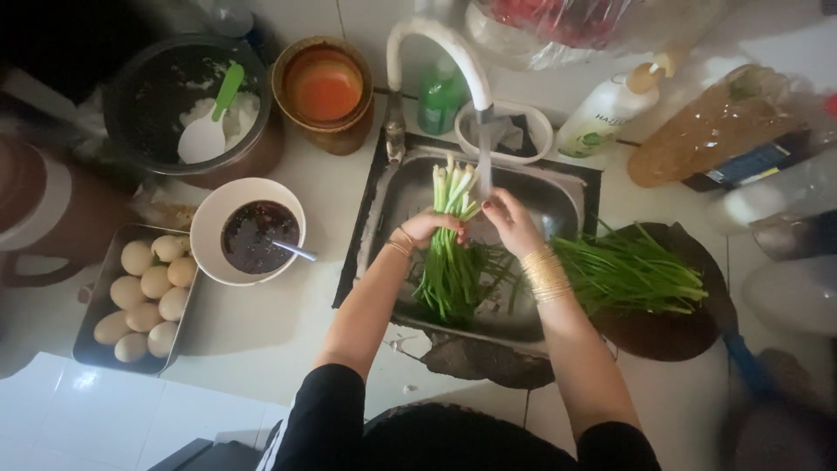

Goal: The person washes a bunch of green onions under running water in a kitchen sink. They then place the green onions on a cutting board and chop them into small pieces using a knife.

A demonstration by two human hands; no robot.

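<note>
Fingers [436,223] of the left hand [429,228] are wrapped tight around a bunch of green onions [453,253], gripping it just below the white ends. The bunch stands nearly upright over the steel sink [558,205], white ends up under the stream of water [484,161] from the white faucet [436,44], green leaves hanging down into the basin. The right hand [513,222] rests against the upper part of the bunch, its fingers curled toward the stalks; whether they pinch any stalk is hard to tell in the dim, soft view. Gold bangles [545,275] sit on the right wrist, a thin one on the left.

Right of the sink, a second heap of green onions [628,275] lies on a dark round tray [689,336]. On the counter [261,331] to the left stand a white bowl [209,222] of dark sauce with a spoon [295,252], a metal tray of eggs [144,296], a dark pot of rice [148,113] with a green-handled paddle [209,126], and a brown jar [327,87]. Behind the sink are a green bottle [440,100] and a white pump bottle [610,109].
</note>
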